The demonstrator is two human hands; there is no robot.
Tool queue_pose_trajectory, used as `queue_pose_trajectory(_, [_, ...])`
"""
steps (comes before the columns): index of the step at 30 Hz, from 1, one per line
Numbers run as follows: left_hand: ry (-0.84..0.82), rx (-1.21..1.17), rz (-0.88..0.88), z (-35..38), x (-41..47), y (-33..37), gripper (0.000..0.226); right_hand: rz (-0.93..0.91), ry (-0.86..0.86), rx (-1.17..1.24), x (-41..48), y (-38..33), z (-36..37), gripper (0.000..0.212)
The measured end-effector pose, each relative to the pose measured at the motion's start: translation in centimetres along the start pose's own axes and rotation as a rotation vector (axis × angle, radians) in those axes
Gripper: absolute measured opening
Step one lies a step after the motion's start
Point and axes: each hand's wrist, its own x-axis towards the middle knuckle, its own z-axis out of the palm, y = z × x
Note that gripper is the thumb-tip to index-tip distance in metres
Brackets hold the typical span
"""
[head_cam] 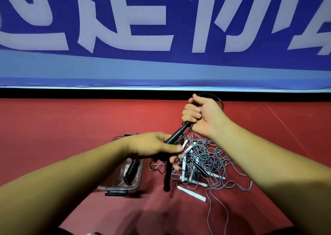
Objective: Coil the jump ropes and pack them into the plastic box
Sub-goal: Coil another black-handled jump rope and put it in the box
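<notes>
My right hand [198, 115] grips a coil of dark rope together with the top of a black handle [178, 131], held up above the floor. My left hand [155, 146] grips the lower end of that handle. A second black handle [167, 177] hangs straight down below my left hand. Under my hands lies a tangled pile of grey jump ropes [206, 160] with white and black handles. A clear plastic box [123, 186] stands open on the floor to the left of the pile, with one coiled black rope [130, 171] inside.
Red floor [62, 131] spreads all round. A blue banner with large white characters [161, 29] runs along the back. A loose white handle [190, 193] and a grey cord trail toward me on the right of the box.
</notes>
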Motion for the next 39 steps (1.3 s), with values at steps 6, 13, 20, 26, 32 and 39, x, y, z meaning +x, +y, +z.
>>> queue_pose_trajectory(6, [0.244, -0.125, 0.091, 0.0, 0.1, 1.5, 0.022, -0.081, 0.299, -0.244, 0.2, -1.1, -1.8, 0.032])
queue_pose_trajectory(13, [0.546, -0.149, 0.122, -1.0, -0.2, 2.9, 0.014, 0.167, 0.306, -0.61, 0.0, -1.3, -3.4, 0.04])
queue_pose_trajectory(20, [0.615, -0.148, 0.197, -2.5, -1.6, 4.7, 0.016, 0.101, 0.398, -1.747, 0.4, -0.6, -4.6, 0.017])
queue_pose_trajectory(26, [0.373, -0.09, 0.183, -2.3, -2.4, 5.0, 0.023, -0.493, 0.074, -1.651, -0.5, -0.2, -2.2, 0.057])
queue_pose_trajectory(32, [0.528, -0.586, 0.48, -3.0, -2.3, 6.5, 0.026, -0.165, -0.201, -1.271, -0.5, 1.3, -2.1, 0.025])
queue_pose_trajectory(39, [0.758, -0.741, 0.327, -4.3, -3.4, 6.0, 0.026, -0.113, -0.162, -1.421, -0.8, 0.8, -3.1, 0.029])
